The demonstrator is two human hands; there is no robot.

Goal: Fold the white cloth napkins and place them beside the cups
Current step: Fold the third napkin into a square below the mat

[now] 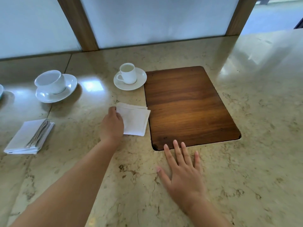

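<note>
Seen from the head camera, the marbled beige surface [246, 112] carries a dark wooden board [188, 105] set flush into it, and everything else is placed around that board. Just beside the board's left edge lies a folded white cloth napkin [136, 120], a neat square whose right corner touches or barely overlaps the wood. The left hand [112, 125] rests on the napkin's left side, fingers curled over its edge with the thumb near the far corner; whether it pinches the cloth or only presses on it cannot be told. The right hand [183, 171] lies flat and spread wide on the stone at the board's near edge, holding nothing, its longer fingertips reaching onto the wood. At the board's far left corner stands a small white cup [127, 75] on a saucer [141, 81], the saucer's rim touching the board. Farther left of the board sits a larger white cup [50, 81] on its own saucer [70, 89], and nearer the camera on that side lies a second folded napkin [21, 140], well apart from the board.
</note>
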